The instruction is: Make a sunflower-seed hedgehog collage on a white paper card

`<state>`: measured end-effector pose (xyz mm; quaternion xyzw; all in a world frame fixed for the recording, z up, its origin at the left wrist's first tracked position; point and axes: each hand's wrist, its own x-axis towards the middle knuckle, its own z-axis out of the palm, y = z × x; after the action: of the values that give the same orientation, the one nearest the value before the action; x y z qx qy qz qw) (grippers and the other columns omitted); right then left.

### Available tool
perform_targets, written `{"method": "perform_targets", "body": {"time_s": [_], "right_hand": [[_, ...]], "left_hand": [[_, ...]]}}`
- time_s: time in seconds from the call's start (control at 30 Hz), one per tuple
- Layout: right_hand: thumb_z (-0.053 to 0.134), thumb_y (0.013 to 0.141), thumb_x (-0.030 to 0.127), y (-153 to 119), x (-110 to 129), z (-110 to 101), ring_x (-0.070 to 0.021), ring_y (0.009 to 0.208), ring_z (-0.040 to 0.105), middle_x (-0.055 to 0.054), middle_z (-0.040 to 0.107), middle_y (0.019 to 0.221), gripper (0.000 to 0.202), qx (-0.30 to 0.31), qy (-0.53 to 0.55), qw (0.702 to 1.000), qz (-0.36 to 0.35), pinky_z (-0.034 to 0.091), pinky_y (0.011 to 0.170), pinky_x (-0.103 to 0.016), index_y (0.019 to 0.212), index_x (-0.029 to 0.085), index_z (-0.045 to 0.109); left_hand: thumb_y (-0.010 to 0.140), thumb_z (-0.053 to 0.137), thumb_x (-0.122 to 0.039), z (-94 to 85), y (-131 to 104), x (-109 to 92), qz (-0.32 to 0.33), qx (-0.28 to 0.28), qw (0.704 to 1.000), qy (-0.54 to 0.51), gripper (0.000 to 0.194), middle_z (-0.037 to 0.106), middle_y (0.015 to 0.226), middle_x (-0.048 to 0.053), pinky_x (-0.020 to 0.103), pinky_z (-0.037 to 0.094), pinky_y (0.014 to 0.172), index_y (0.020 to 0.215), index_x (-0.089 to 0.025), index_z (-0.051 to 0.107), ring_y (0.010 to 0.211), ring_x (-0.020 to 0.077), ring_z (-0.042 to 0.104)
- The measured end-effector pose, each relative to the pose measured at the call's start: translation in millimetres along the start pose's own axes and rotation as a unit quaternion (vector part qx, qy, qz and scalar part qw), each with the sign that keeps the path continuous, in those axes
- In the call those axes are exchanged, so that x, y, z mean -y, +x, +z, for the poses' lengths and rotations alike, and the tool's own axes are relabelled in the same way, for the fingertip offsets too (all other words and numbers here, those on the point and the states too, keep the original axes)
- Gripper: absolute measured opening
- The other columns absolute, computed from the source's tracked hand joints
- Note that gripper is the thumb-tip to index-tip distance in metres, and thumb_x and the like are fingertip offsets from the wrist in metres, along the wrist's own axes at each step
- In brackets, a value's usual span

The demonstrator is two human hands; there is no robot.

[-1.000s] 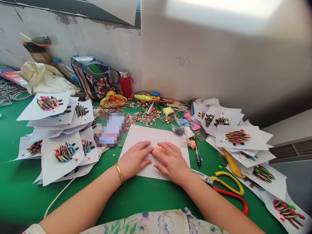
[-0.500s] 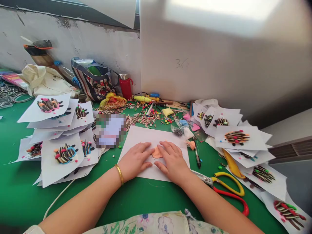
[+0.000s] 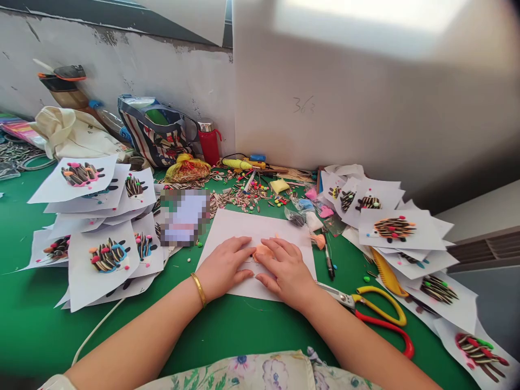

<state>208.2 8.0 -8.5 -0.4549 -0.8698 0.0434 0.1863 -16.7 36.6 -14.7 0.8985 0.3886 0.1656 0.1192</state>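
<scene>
A white sheet of paper (image 3: 231, 222) lies on the green table before me. At its middle is a flattened patch of orange modelling clay (image 3: 263, 252), partly covered by my fingers. My left hand (image 3: 229, 265) rests flat on the paper, fingertips at the clay's left edge. My right hand (image 3: 288, 271) lies over the clay's right side, its fingers stretched out and pressing on it. Both hands have their fingers apart and grip nothing. Beside my right wrist lie large scissors (image 3: 345, 298) with one yellow and one red handle.
Paper sheets with sunflower-seed hedgehogs are stacked at left (image 3: 103, 260) and right (image 3: 396, 230). Loose sunflower seeds (image 3: 239, 197) and coloured clay bits spread behind the paper. A pen (image 3: 329, 262) lies to its right. A red bottle (image 3: 209, 143) and a striped bag (image 3: 156, 132) stand by the wall.
My right hand has shifted slightly left over the orange clay and covers more of its right side. My left hand has barely moved.
</scene>
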Motion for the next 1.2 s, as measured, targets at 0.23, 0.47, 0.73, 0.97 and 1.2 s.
{"method": "perform_targets", "body": {"time_s": [0.23,0.47,0.73,0.97,1.2], "right_hand": [[0.06,0.09,0.044,0,0,0,-0.0303,0.13,0.04,-0.009,0.051,0.142,0.037,0.005,-0.006,1.0,-0.019,0.034,0.106,-0.05,0.123,0.028,0.064],[0.059,0.09,0.043,0,1,-1,-0.0295,0.13,0.041,-0.008,0.051,0.142,0.035,0.009,-0.004,1.0,-0.021,0.034,0.106,-0.05,0.122,0.028,0.065],[0.059,0.091,0.042,0,-1,0,-0.0295,0.132,0.039,-0.008,0.049,0.143,0.034,-0.001,0.009,1.0,-0.017,0.033,0.107,-0.05,0.122,0.029,0.065],[0.059,0.091,0.042,0,0,-1,-0.0292,0.131,0.039,-0.007,0.049,0.144,0.033,0.011,0.003,1.0,-0.021,0.034,0.106,-0.05,0.121,0.03,0.065],[0.058,0.091,0.037,-2,-6,-11,-0.0296,0.131,0.04,-0.006,0.051,0.143,0.026,-0.006,-0.011,1.0,-0.002,0.035,0.105,-0.049,0.114,0.031,0.069]], "left_hand": [[0.081,0.072,-0.032,-1.0,2,-2,-0.006,0.002,1.0,-0.005,0.051,0.051,0.139,0.014,0.051,0.043,0.107,0.128,-0.02,0.057,0.125,0.0312,0.051],[0.08,0.073,-0.031,-1.0,2,-2,-0.01,0.005,1.0,-0.01,0.051,0.05,0.14,0.014,0.05,0.044,0.107,0.128,-0.019,0.058,0.125,0.0308,0.05],[0.08,0.073,-0.031,-1.7,1,-2,-0.01,0.007,1.0,-0.009,0.052,0.051,0.14,0.014,0.05,0.044,0.107,0.128,-0.02,0.058,0.124,0.0309,0.051],[0.081,0.072,-0.031,-1.6,2,-3,-0.007,0.0,1.0,-0.015,0.051,0.051,0.139,0.014,0.051,0.044,0.107,0.128,-0.02,0.058,0.124,0.0309,0.051],[0.079,0.074,-0.03,-2.8,1,-2,-0.015,0.01,0.999,-0.027,0.056,0.05,0.14,0.013,0.05,0.044,0.107,0.131,-0.022,0.055,0.125,0.0301,0.05]]}}
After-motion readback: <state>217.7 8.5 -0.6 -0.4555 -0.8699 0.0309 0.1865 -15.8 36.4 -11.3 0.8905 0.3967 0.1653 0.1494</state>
